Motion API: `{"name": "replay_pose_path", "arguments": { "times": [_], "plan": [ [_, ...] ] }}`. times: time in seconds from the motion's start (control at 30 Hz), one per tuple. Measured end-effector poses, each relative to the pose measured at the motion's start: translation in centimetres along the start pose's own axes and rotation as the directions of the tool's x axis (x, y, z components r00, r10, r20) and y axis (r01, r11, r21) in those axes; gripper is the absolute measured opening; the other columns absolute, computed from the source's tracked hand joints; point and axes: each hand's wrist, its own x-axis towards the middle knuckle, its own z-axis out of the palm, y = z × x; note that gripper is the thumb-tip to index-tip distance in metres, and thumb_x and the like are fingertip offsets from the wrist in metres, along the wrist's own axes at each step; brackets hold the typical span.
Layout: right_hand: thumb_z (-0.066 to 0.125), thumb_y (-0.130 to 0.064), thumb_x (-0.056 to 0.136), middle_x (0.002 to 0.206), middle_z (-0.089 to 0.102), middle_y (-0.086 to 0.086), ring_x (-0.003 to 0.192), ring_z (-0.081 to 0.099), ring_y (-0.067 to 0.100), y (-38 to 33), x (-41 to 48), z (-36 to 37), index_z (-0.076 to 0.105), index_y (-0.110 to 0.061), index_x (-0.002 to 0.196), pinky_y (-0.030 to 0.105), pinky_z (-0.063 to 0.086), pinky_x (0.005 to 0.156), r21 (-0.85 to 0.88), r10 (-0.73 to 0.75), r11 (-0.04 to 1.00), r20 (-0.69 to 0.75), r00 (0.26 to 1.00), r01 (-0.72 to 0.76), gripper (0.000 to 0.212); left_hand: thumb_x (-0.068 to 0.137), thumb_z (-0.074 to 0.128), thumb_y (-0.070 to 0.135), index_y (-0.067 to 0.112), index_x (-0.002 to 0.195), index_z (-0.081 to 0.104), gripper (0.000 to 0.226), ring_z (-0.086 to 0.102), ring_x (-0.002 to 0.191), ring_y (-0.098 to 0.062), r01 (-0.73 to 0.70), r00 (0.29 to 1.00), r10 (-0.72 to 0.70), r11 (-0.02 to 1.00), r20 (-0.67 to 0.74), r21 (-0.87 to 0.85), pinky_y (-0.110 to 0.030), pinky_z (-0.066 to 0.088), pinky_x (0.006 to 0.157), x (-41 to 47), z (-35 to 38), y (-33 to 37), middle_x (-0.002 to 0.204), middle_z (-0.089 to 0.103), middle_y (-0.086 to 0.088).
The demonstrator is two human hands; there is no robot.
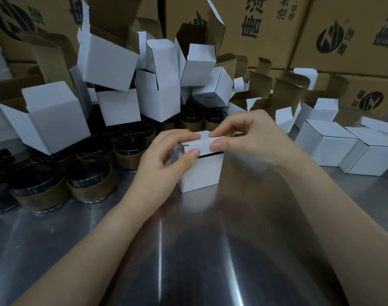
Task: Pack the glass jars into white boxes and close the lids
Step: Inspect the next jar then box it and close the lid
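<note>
Head cam: the white box (204,173) sat in the middle of the steel table (210,239), its lid (201,141) almost down, with just a dark slit showing at the front. The left hand (166,155) and right hand (243,138) both pinched the lid's front edge. Glass jars (89,184) were clustered off to the left, and closed boxes (327,146) sat on the right.

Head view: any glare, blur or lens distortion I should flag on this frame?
Head view: bright glare streaks run down the steel table; head view: wide-angle bowing tilts the brown cartons at the back; head view: the white box is soft at its left top corner, otherwise sharp; head view: the jars at left are dark, little detail.
</note>
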Motion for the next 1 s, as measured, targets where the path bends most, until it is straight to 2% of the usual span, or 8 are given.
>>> {"name": "replay_pose_path", "arguments": {
  "times": [0.13, 0.23, 0.37, 0.47, 0.63, 0.73, 0.87, 1.0],
  "plan": [
    [0.083, -0.029, 0.073, 0.083, 0.071, -0.007, 0.079, 0.063, 0.013, 0.0, 0.0, 0.18, 0.074, -0.032, 0.081, 0.029, 0.054, 0.07, -0.047, -0.004, 0.999, -0.004, 1.0, 0.004, 0.012, 0.092, 0.062, 0.016, 0.03, 0.111, 0.066, 0.024, 0.05, 0.122, -0.003, 0.01, 1.0, -0.01, 1.0, 0.0, 0.018, -0.041, 0.042, 0.107, 0.0, -0.17, 0.0, 0.126, 0.056, 0.004],
    [0.083, -0.031, 0.071, 0.083, 0.071, -0.003, 0.079, 0.064, 0.017, -0.05, -0.02, 0.34, 0.076, -0.024, 0.082, 0.034, 0.055, 0.071, -0.065, -0.009, 0.998, 0.003, 1.0, 0.009, 0.015, 0.091, 0.061, 0.023, 0.038, 0.111, 0.064, 0.026, 0.047, 0.126, -0.005, 0.013, 1.0, -0.014, 1.0, 0.021, 0.026, -0.042, 0.04, 0.11, -0.01, -0.22, 0.08, 0.129, 0.053, 0.002],
    [0.079, -0.041, 0.066, 0.083, 0.071, -0.002, 0.076, 0.062, 0.014, -0.19, -0.07, 0.35, 0.075, -0.025, 0.081, 0.024, 0.051, 0.066, -0.062, -0.021, 0.998, 0.024, 0.999, 0.023, 0.023, 0.093, 0.062, 0.015, 0.038, 0.108, 0.066, 0.028, 0.046, 0.126, -0.006, 0.026, 0.999, -0.027, 0.999, 0.038, 0.018, -0.043, 0.041, 0.109, 0.0, -0.28, 0.18, 0.13, 0.053, 0.002],
    [0.083, -0.033, 0.071, 0.081, 0.07, -0.003, 0.075, 0.062, 0.013, -0.15, -0.05, 0.28, 0.075, -0.028, 0.08, 0.022, 0.051, 0.065, -0.077, -0.015, 0.997, 0.028, 1.0, 0.017, 0.013, 0.093, 0.06, 0.008, 0.036, 0.104, 0.068, 0.031, 0.046, 0.126, -0.006, 0.048, 0.998, -0.048, 0.999, 0.043, 0.006, -0.042, 0.042, 0.108, -0.02, -0.38, 0.11, 0.129, 0.053, 0.002],
    [0.082, -0.03, 0.074, 0.078, 0.065, -0.013, 0.079, 0.06, 0.007, -0.23, -0.01, 0.38, 0.071, -0.038, 0.076, 0.018, 0.052, 0.064, -0.115, -0.012, 0.993, 0.053, 0.999, 0.018, 0.014, 0.083, 0.062, 0.024, 0.038, 0.099, 0.07, 0.023, 0.048, 0.123, -0.001, 0.063, 0.997, -0.062, 0.998, 0.05, -0.011, -0.029, 0.042, 0.106, 0.08, -0.44, 0.12, 0.128, 0.054, 0.006],
    [0.082, -0.03, 0.075, 0.077, 0.063, -0.015, 0.08, 0.059, 0.005, -0.36, -0.1, 0.38, 0.072, -0.037, 0.077, 0.013, 0.05, 0.064, -0.139, -0.032, 0.989, 0.06, 0.998, 0.04, 0.012, 0.08, 0.059, 0.026, 0.038, 0.098, 0.071, 0.025, 0.048, 0.123, -0.001, 0.071, 0.997, -0.07, 0.997, 0.041, -0.01, -0.033, 0.043, 0.107, 0.05, -0.36, 0.01, 0.128, 0.055, 0.008],
    [0.08, -0.029, 0.078, 0.078, 0.064, -0.014, 0.082, 0.06, 0.005, -0.42, -0.22, 0.32, 0.073, -0.034, 0.079, 0.014, 0.053, 0.066, -0.146, -0.032, 0.988, 0.072, 0.997, 0.043, 0.009, 0.082, 0.065, 0.027, 0.037, 0.098, 0.073, 0.021, 0.049, 0.125, -0.004, 0.074, 0.996, -0.073, 0.997, 0.043, -0.029, -0.041, 0.043, 0.107, -0.02, -0.42, -0.2, 0.128, 0.055, 0.009],
    [0.079, -0.026, 0.08, 0.076, 0.064, -0.016, 0.082, 0.061, 0.003, -0.31, -0.18, 0.26, 0.073, -0.036, 0.079, 0.013, 0.052, 0.066, -0.142, -0.03, 0.989, 0.101, 0.994, 0.045, 0.011, 0.085, 0.073, 0.016, 0.035, 0.099, 0.074, 0.024, 0.049, 0.125, -0.007, 0.075, 0.997, -0.074, 0.997, 0.038, -0.019, -0.042, 0.043, 0.107, 0.0, -0.41, -0.42, 0.128, 0.055, 0.009]
  ]
}}
